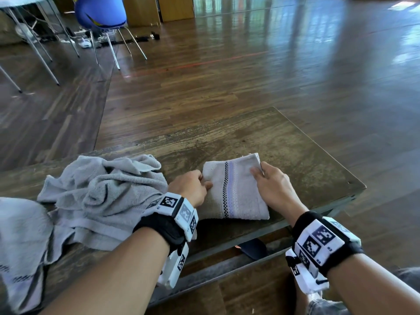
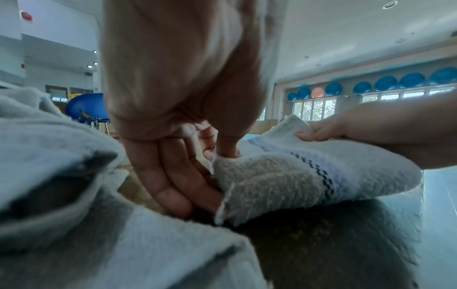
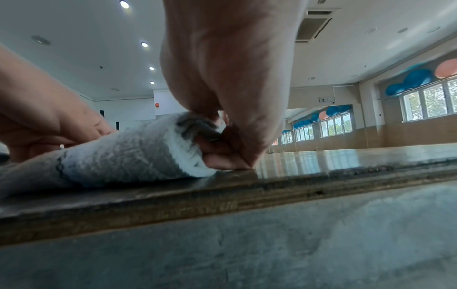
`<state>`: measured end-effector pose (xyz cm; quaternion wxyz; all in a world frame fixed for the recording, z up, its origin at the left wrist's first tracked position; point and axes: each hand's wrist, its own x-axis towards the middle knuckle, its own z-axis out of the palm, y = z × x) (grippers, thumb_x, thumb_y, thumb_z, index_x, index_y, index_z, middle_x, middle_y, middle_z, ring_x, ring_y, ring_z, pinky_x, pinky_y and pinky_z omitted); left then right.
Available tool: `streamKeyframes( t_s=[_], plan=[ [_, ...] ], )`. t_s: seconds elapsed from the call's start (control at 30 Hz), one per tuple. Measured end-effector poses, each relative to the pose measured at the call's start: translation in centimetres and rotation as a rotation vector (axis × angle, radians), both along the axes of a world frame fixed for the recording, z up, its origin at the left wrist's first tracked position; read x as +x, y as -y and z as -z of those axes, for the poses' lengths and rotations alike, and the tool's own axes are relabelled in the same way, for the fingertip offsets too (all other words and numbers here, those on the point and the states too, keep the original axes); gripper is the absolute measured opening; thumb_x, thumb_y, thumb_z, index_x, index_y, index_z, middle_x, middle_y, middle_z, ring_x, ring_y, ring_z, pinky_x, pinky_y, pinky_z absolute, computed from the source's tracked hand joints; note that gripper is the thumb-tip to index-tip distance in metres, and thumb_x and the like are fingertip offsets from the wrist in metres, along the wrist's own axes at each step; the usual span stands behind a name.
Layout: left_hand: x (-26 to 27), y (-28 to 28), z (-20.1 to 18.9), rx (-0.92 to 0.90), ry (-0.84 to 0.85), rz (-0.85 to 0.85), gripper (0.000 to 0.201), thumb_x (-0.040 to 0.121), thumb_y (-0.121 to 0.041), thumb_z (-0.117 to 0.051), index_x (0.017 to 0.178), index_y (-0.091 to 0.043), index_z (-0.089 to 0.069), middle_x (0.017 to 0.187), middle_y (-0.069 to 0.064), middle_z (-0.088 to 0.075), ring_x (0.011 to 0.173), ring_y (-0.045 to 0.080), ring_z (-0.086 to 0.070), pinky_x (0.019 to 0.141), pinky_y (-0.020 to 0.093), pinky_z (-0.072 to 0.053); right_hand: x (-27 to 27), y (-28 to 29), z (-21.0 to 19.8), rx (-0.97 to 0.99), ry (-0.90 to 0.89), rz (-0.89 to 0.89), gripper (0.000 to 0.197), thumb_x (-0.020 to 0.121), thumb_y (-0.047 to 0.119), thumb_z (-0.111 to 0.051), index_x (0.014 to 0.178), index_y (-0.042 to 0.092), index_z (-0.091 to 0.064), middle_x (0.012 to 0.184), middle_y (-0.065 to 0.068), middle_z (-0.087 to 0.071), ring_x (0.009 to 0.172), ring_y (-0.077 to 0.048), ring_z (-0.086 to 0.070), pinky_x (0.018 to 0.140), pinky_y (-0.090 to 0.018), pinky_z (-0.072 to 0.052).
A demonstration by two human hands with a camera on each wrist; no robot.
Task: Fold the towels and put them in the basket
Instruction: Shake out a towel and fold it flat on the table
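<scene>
A small folded beige towel (image 1: 234, 189) with a black-checked and lilac stripe lies on the wooden table (image 1: 284, 146) near its front edge. My left hand (image 1: 193, 186) pinches its left edge, thumb on top and fingers under the fold (image 2: 222, 154). My right hand (image 1: 270, 183) grips its right edge, thumb on top and fingers curled beneath (image 3: 222, 148). The same towel (image 2: 309, 176) fills the left wrist view and shows as a thick fold (image 3: 123, 156) in the right wrist view. No basket is in view.
A crumpled grey towel (image 1: 102, 196) lies left of my left hand, with more grey cloth (image 1: 20, 242) hanging off the near left edge. The table's right corner (image 1: 361, 185) is close to my right hand. A blue chair (image 1: 100, 12) stands far back left.
</scene>
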<state>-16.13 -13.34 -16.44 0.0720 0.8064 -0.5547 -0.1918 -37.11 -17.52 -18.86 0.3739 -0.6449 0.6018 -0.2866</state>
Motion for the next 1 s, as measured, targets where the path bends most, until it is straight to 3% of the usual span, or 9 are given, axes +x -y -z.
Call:
streamKeyframes(
  t_s=[0.23, 0.37, 0.43, 0.5, 0.57, 0.67, 0.77, 0.83, 1.0],
  plan=[
    [-0.5, -0.2, -0.2, 0.025, -0.013, -0.030, 0.028, 0.097, -0.051, -0.052, 0.094, -0.023, -0.052, 0.096, 0.002, -0.063, 0.092, 0.027, -0.062, 0.074, 0.035, -0.046, 0.5, -0.4, -0.2, -0.052, -0.075, 0.060, 0.031, 0.101, 0.051, -0.042, 0.085, 0.024, -0.046, 0.086, -0.001, -0.062, 0.074, -0.020, -0.059, 0.060, -0.035, -0.042],
    [-0.9, -0.1, -1.2, 0.153, -0.142, -0.122, 0.028, 0.084, -0.033, -0.062, 0.099, -0.009, -0.059, 0.087, 0.002, -0.059, 0.078, 0.022, -0.060, 0.057, 0.028, -0.042, -0.2, -0.8, -0.1, -0.246, -0.123, 0.010, 0.029, 0.102, 0.048, -0.044, 0.126, 0.031, -0.041, 0.128, 0.002, -0.053, 0.103, -0.020, -0.057, 0.083, -0.038, -0.044],
    [-0.7, -0.1, -1.7, 0.185, -0.171, -0.104, 0.020, 0.081, -0.024, -0.064, 0.093, -0.009, -0.058, 0.085, 0.004, -0.060, 0.075, 0.023, -0.061, 0.056, 0.028, -0.044, -0.8, -0.7, -0.2, -0.213, -0.126, -0.121, 0.042, 0.104, 0.050, -0.037, 0.145, 0.039, -0.035, 0.151, 0.014, -0.042, 0.130, -0.014, -0.050, 0.101, -0.040, -0.044],
    [-0.6, -0.3, -1.9, 0.121, -0.097, -0.101, 0.013, 0.080, -0.021, -0.066, 0.088, -0.012, -0.061, 0.094, 0.006, -0.060, 0.087, 0.026, -0.060, 0.065, 0.031, -0.046, -1.4, -0.8, -0.2, -0.118, -0.112, -0.201, 0.048, 0.103, 0.055, -0.033, 0.149, 0.041, -0.033, 0.156, 0.017, -0.038, 0.141, -0.011, -0.041, 0.112, -0.043, -0.038],
    [-0.7, -0.6, -2.1, -0.123, 0.042, -0.138, 0.013, 0.082, -0.020, -0.069, 0.094, -0.018, -0.063, 0.117, 0.011, -0.048, 0.112, 0.031, -0.046, 0.078, 0.032, -0.042, -1.9, -0.9, -0.2, -0.117, -0.119, -0.190, 0.041, 0.101, 0.055, -0.036, 0.138, 0.037, -0.045, 0.142, 0.014, -0.052, 0.129, -0.015, -0.051, 0.107, -0.045, -0.043],
    [-1.3, -1.3, -2.1, -0.460, 0.116, -0.047, 0.021, 0.086, -0.022, -0.067, 0.103, -0.021, -0.056, 0.112, 0.010, -0.043, 0.110, 0.030, -0.041, 0.088, 0.035, -0.042, -2.3, -1.3, -0.5, -0.136, -0.066, -0.139, 0.027, 0.099, 0.054, -0.040, 0.100, 0.034, -0.058, 0.096, 0.010, -0.069, 0.086, -0.013, -0.065, 0.081, -0.045, -0.055],
    [-2.3, -2.0, -1.3, -0.331, 0.007, 0.147, 0.014, 0.090, -0.033, -0.063, 0.100, -0.023, -0.062, 0.103, 0.007, -0.055, 0.108, 0.025, -0.049, 0.093, 0.038, -0.045, -3.0, -1.8, -0.2, -0.231, -0.070, -0.114, 0.023, 0.099, 0.037, -0.047, 0.085, 0.030, -0.064, 0.074, 0.011, -0.070, 0.064, -0.005, -0.062, 0.065, -0.037, -0.055],
    [-2.9, -2.4, -0.5, -0.228, 0.025, 0.235, 0.011, 0.092, -0.031, -0.060, 0.097, -0.021, -0.064, 0.109, 0.006, -0.054, 0.115, 0.024, -0.045, 0.098, 0.035, -0.039, -3.2, -2.3, 0.0, -0.318, -0.050, -0.141, 0.019, 0.097, 0.023, -0.052, 0.088, 0.030, -0.067, 0.074, 0.013, -0.070, 0.063, -0.004, -0.061, 0.060, -0.029, -0.049],
    [-4.2, -2.6, -0.3, -0.304, -0.052, 0.281, 0.011, 0.090, -0.039, -0.062, 0.091, -0.028, -0.064, 0.109, -0.004, -0.054, 0.114, 0.019, -0.046, 0.104, 0.033, -0.034, -4.1, -3.3, 0.7, -0.356, -0.082, -0.274, 0.020, 0.094, 0.015, -0.058, 0.095, 0.027, -0.074, 0.088, 0.015, -0.072, 0.082, -0.003, -0.064, 0.073, -0.020, -0.049]
  ],
)
